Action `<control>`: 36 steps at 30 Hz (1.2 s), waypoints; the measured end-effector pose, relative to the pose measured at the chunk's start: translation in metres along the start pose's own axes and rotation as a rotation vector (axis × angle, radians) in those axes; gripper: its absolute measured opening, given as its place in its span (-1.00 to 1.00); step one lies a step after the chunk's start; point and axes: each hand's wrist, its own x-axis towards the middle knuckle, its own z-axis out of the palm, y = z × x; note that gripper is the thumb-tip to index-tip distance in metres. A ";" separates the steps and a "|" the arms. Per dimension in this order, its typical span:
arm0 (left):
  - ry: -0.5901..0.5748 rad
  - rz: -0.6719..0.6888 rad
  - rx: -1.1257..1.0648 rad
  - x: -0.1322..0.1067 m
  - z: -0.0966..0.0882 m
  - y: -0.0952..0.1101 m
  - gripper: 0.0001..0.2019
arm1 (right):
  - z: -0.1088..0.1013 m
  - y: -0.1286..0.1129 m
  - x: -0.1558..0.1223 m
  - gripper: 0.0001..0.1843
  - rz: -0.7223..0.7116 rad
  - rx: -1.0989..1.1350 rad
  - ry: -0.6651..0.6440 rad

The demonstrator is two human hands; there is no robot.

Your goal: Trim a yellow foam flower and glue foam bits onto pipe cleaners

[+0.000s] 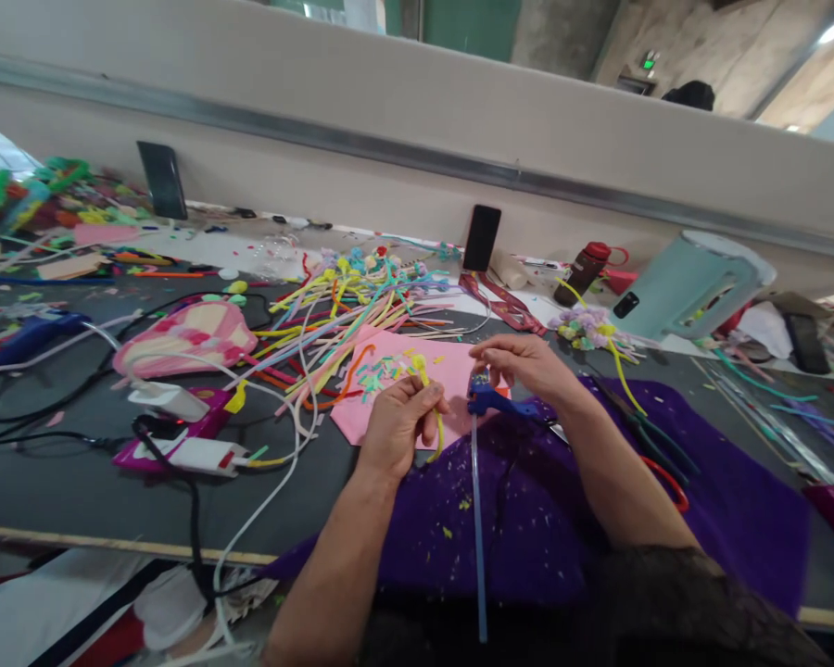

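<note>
My left hand (398,421) is closed around a yellow pipe cleaner piece (423,371) whose fluffy tip sticks up above the fingers and whose tail hangs below. My right hand (524,363) is closed on a blue glue gun (497,400). A long clear glue stick (477,519) runs from the gun's back toward me. The gun's nose points left at the yellow piece. Both hands hover over a pink felt sheet (451,366) and a purple cloth (528,500).
A heap of coloured pipe cleaners (340,306) lies behind the pink felt. Cables and white plugs (181,435) sprawl at left beside a pink striped pouch (187,335). Two phones (482,237) lean on the wall. A pale green jug (695,283) and a brown bottle (584,270) stand at right.
</note>
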 end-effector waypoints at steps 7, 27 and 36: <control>0.047 0.023 -0.058 0.000 -0.001 0.003 -0.73 | -0.010 0.025 -0.036 -0.56 0.123 -1.042 -0.085; 0.167 0.097 0.123 -0.005 0.001 -0.002 -0.69 | 0.000 0.022 -0.066 -0.67 0.040 0.375 0.189; 0.106 0.064 0.116 -0.004 0.000 -0.006 -0.69 | 0.040 0.006 -0.085 -0.57 -0.096 0.001 0.108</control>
